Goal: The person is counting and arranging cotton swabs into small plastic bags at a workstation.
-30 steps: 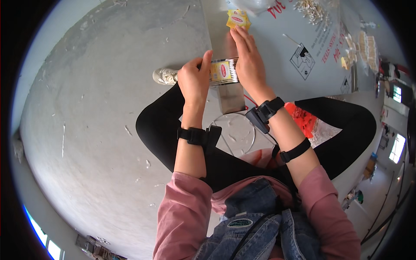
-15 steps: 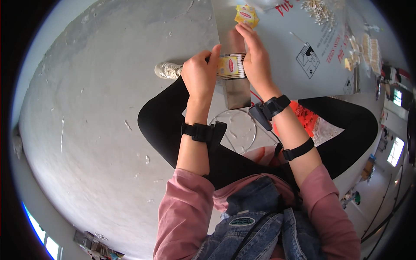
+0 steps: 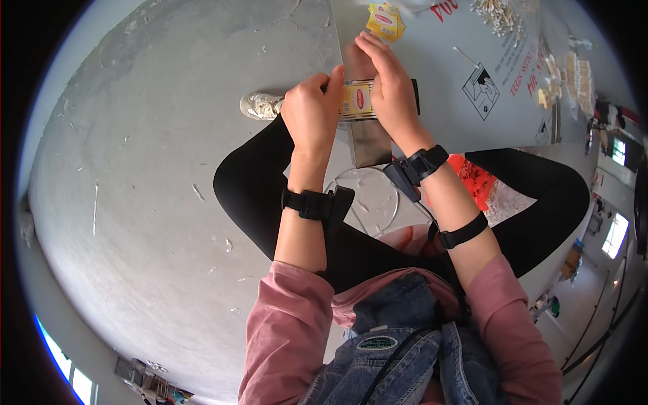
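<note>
Between my hands lies a bundle of cotton swabs with a yellow and white card on top. My left hand is closed around the bundle's left end, thumb pointing up; its gripped part is hidden. My right hand lies over the bundle's right end, with its fingers stretched out and held together. Its palm side is hidden. A shiny metal piece extends toward me below the bundle, and a dark edge shows just right of my right hand.
Several more yellow cards lie on the grey printed tabletop beyond my hands. A loose swab pile sits at the far right, near bagged swabs. A red bag is between my legs, under the table edge.
My right hand has slid left over the swab bundle, covering its right end and part of the card. The dark edge beside it has come into sight. My left hand has barely moved.
</note>
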Action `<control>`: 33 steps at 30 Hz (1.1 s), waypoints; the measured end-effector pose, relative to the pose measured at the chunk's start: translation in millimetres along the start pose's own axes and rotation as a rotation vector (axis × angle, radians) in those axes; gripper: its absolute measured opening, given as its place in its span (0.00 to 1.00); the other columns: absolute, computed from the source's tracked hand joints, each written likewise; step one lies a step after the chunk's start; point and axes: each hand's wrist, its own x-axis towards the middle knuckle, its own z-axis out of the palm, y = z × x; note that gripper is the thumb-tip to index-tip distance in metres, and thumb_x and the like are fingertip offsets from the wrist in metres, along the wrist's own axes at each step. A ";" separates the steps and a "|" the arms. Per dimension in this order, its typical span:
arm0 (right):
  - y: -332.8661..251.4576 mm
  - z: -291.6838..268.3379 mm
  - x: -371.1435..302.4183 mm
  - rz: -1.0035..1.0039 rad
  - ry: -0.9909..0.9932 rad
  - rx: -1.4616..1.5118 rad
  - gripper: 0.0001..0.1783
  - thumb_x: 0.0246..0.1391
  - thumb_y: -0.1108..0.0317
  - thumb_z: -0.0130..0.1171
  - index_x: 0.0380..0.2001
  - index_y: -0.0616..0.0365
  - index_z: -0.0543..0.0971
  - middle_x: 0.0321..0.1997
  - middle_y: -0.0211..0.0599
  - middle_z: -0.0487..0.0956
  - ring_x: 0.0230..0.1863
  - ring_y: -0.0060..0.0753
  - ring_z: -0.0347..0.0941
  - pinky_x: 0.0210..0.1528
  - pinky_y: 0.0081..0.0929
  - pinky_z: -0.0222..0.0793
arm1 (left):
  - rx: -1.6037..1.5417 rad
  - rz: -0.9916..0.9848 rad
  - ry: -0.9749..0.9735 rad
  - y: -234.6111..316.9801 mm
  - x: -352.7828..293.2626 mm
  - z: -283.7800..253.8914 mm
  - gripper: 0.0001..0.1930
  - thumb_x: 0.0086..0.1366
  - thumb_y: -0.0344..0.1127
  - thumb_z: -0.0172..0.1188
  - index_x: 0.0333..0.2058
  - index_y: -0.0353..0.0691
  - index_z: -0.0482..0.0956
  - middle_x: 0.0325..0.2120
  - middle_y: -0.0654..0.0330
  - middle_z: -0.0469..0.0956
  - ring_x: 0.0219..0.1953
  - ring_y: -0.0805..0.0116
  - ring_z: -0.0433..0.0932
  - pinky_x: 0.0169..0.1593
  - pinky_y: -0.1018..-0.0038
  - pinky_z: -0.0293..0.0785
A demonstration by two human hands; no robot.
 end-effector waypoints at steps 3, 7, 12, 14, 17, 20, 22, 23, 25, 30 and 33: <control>-1.7 1.0 2.2 -0.001 0.026 0.031 0.30 0.53 0.89 0.46 0.60 0.59 0.72 0.64 0.43 0.73 0.68 0.49 0.67 0.66 0.38 0.69 | 0.018 0.028 0.029 0.4 0.0 0.8 0.23 0.64 0.49 0.65 0.19 0.35 0.80 0.12 0.48 0.73 0.16 0.46 0.73 0.23 0.61 0.69; -10.6 10.9 2.1 0.006 0.076 0.122 0.28 0.55 0.88 0.46 0.59 0.60 0.73 0.63 0.46 0.74 0.67 0.50 0.68 0.66 0.39 0.69 | 0.011 0.032 0.063 0.2 -1.1 2.5 0.22 0.64 0.48 0.65 0.19 0.35 0.80 0.12 0.48 0.73 0.16 0.45 0.73 0.23 0.61 0.69; -14.7 13.2 2.7 0.019 0.107 0.181 0.25 0.59 0.86 0.45 0.58 0.61 0.73 0.61 0.47 0.76 0.65 0.50 0.70 0.66 0.39 0.68 | -0.002 0.000 0.060 5.3 -1.7 2.1 0.22 0.64 0.47 0.64 0.19 0.35 0.80 0.13 0.48 0.74 0.17 0.45 0.74 0.24 0.60 0.70; -15.8 15.0 2.8 0.024 0.120 0.220 0.23 0.60 0.85 0.45 0.58 0.61 0.73 0.61 0.47 0.76 0.65 0.51 0.70 0.66 0.38 0.68 | 0.002 -0.004 0.053 6.1 -1.5 1.4 0.22 0.65 0.48 0.63 0.19 0.35 0.81 0.13 0.47 0.74 0.17 0.45 0.74 0.24 0.60 0.71; -18.0 19.6 3.4 0.027 0.140 0.289 0.19 0.65 0.79 0.46 0.58 0.62 0.73 0.61 0.47 0.76 0.65 0.49 0.71 0.65 0.36 0.67 | 0.008 -0.024 0.037 7.9 -0.8 0.8 0.24 0.66 0.50 0.62 0.19 0.35 0.81 0.13 0.47 0.74 0.18 0.44 0.75 0.25 0.59 0.72; -13.7 4.5 1.2 0.144 0.252 0.335 0.19 0.68 0.76 0.46 0.60 0.61 0.72 0.62 0.46 0.76 0.65 0.45 0.71 0.66 0.34 0.65 | 0.008 -0.090 -0.008 8.5 -0.3 -1.9 0.25 0.67 0.52 0.61 0.21 0.34 0.81 0.16 0.46 0.76 0.21 0.43 0.76 0.27 0.58 0.73; 1.1 -21.0 -3.5 0.174 0.288 0.344 0.21 0.73 0.65 0.44 0.64 0.61 0.71 0.67 0.40 0.72 0.69 0.35 0.65 0.72 0.32 0.55 | 0.007 -0.136 -0.038 8.4 -1.3 -8.2 0.25 0.67 0.53 0.60 0.23 0.34 0.81 0.18 0.46 0.77 0.23 0.43 0.78 0.29 0.57 0.73; 18.0 -41.2 -3.7 0.150 0.306 0.250 0.21 0.74 0.64 0.44 0.64 0.61 0.70 0.67 0.40 0.71 0.69 0.36 0.64 0.73 0.33 0.54 | 0.012 -0.121 0.004 12.8 -1.5 -11.5 0.24 0.68 0.53 0.60 0.25 0.35 0.82 0.20 0.46 0.79 0.25 0.44 0.79 0.31 0.57 0.73; 58.5 -79.8 -6.4 0.175 0.297 0.135 0.21 0.71 0.73 0.46 0.64 0.59 0.70 0.67 0.39 0.72 0.69 0.33 0.64 0.73 0.33 0.55 | 0.019 0.010 0.096 3.8 2.4 -17.2 0.19 0.70 0.50 0.58 0.34 0.37 0.83 0.29 0.51 0.83 0.34 0.49 0.81 0.42 0.59 0.74; 124.2 -167.0 -7.1 0.243 0.153 -0.201 0.20 0.55 0.79 0.59 0.52 0.56 0.78 0.55 0.45 0.78 0.58 0.50 0.72 0.61 0.39 0.67 | 0.040 0.335 0.331 38.7 -10.7 -15.9 0.13 0.68 0.32 0.61 0.50 0.37 0.78 0.42 0.56 0.81 0.46 0.56 0.78 0.50 0.62 0.72; 144.5 -173.7 -9.6 0.188 0.072 -0.214 0.14 0.50 0.77 0.65 0.42 0.57 0.80 0.43 0.43 0.80 0.49 0.51 0.73 0.53 0.42 0.69 | -0.098 0.462 0.145 79.6 -33.0 15.2 0.16 0.64 0.25 0.60 0.51 0.37 0.78 0.44 0.53 0.80 0.47 0.56 0.78 0.51 0.62 0.73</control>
